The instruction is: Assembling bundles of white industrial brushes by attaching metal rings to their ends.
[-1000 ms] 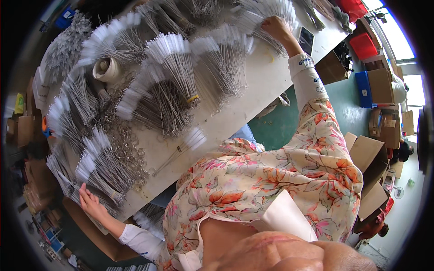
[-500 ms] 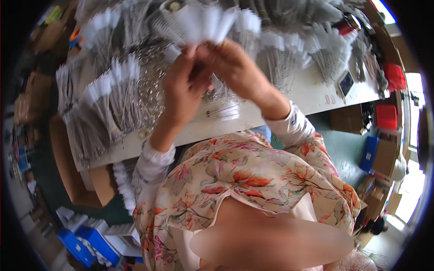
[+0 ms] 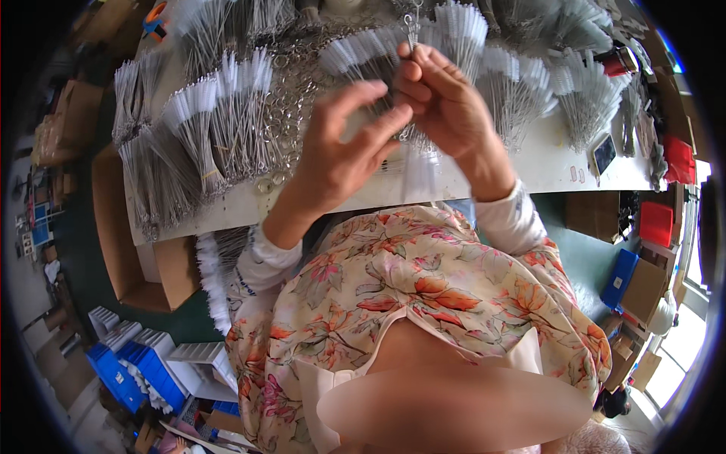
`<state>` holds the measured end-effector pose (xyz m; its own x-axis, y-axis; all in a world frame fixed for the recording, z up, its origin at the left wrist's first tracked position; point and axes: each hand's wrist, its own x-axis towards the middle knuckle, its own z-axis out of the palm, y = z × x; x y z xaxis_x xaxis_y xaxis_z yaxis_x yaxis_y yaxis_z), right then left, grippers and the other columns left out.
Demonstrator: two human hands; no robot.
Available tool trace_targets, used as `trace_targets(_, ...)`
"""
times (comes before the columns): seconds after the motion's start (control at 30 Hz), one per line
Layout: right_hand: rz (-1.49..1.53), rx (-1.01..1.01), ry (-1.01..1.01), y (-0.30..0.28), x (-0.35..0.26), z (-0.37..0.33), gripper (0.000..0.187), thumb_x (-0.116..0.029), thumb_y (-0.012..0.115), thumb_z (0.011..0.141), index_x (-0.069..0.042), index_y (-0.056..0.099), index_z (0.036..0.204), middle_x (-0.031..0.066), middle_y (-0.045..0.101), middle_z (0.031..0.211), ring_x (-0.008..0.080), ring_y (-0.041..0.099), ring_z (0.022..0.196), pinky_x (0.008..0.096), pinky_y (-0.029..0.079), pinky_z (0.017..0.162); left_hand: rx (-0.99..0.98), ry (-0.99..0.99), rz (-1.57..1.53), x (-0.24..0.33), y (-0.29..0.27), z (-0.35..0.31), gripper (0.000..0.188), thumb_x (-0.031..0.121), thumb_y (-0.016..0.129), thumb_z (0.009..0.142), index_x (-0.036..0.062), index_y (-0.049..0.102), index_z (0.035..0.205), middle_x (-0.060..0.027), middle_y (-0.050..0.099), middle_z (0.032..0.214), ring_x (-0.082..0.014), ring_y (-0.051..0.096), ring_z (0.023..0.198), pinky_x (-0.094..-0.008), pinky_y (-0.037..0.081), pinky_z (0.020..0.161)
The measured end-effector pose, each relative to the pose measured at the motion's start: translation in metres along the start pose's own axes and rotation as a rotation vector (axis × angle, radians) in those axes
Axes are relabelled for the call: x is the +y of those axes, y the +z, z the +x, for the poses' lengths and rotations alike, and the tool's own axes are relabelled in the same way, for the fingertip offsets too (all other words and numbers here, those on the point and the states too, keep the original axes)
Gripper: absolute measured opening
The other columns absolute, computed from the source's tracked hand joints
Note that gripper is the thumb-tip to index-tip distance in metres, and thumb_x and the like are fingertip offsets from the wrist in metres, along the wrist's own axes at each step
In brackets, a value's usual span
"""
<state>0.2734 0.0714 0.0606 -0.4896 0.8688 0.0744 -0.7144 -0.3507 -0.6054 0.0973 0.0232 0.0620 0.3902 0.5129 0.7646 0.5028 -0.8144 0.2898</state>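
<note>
Some wire loops, upright; above right fingers

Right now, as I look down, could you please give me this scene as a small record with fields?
Right hand: pinches looped metal wires, loops upward; their number is unclear
Left hand: open, beside the right; contact between them cannot be told
Table: white, bearing brush bundles with white bristles, and metal rings
Table's right end: dark-screened device
Floor, left: open cardboard box, blue bins
</note>
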Motion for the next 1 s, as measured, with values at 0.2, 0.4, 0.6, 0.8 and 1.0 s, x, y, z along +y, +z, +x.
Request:
trace_targets(0.2, -1.077, -0.204, 0.044, 0.034, 0.004, -0.016, 0.02, -0.016, 0.051, 0.09, 0.0, 0.061, 0.095, -0.0012, 0.057, 0.073, 0.0065, 0.05, 0.064, 0.0212, 0.04, 0.057, -0.105, -0.114, -0.49, -0.012, -0.026, 0.02, 0.106, 0.038, 0.081, 0.062, -0.0016, 0.018, 0.138, -0.0175, 0.022, 0.142, -0.029, 0.036, 0.123, -0.0394, 0.029, 0.102)
trace_targets(0.4, -0.969, -0.234, 0.168, 0.04, -0.014, -0.022, 0.018, -0.017, 0.054, 0.089, 0.0, 0.061, 0.091, -0.0017, 0.055, 0.068, 0.0061, 0.049, 0.063, 0.022, 0.04, 0.056, -0.111, -0.294, -0.51, -0.008, -0.037, 0.001, 0.041, 0.023, 0.074, 0.069, 0.0051, 0.06, 0.104, -0.0095, 0.059, 0.102, -0.0235, 0.057, 0.096, -0.033, 0.046, 0.083)
trace_targets(0.6, -0.77, -0.247, 0.513, 0.029, -0.013, -0.04, 0.021, -0.02, 0.054, 0.09, 0.0, 0.061, 0.089, -0.0013, 0.057, 0.067, 0.0049, 0.05, 0.06, 0.0209, 0.039, 0.053, -0.016, -0.01, -0.344, 0.011, -0.016, -0.009, 0.019, 0.015, 0.07, 0.074, 0.0039, 0.063, 0.088, -0.0068, 0.06, 0.084, -0.0198, 0.057, 0.074, -0.0305, 0.048, 0.064)
trace_targets(0.8, -2.262, 0.027, 0.334, -0.067, -0.027, -0.126, 0.012, -0.014, 0.058, 0.08, -0.006, 0.064, 0.087, 0.0114, 0.063, 0.077, 0.03, 0.06, 0.068, 0.0359, 0.047, 0.058, -0.023, -0.868, -0.095, -0.007, -0.02, -0.084, 0.02, 0.021, 0.065, 0.081, 0.0038, 0.06, 0.089, -0.007, 0.061, 0.066, -0.0149, 0.056, 0.05, -0.0315, 0.046, 0.047)
trace_targets(1.0, -1.645, 0.022, 0.035, -0.055, 0.015, -0.12, 0.009, -0.01, 0.063, 0.078, -0.006, 0.064, 0.086, 0.0087, 0.063, 0.078, 0.0282, 0.061, 0.066, 0.0338, 0.049, 0.058, -0.311, -0.863, 0.231, -0.006, -0.006, -0.13, 0.019, 0.02, 0.063, 0.082, 0.0039, 0.057, 0.072, -0.0067, 0.059, 0.056, -0.0166, 0.061, 0.051, -0.0308, 0.045, 0.047)
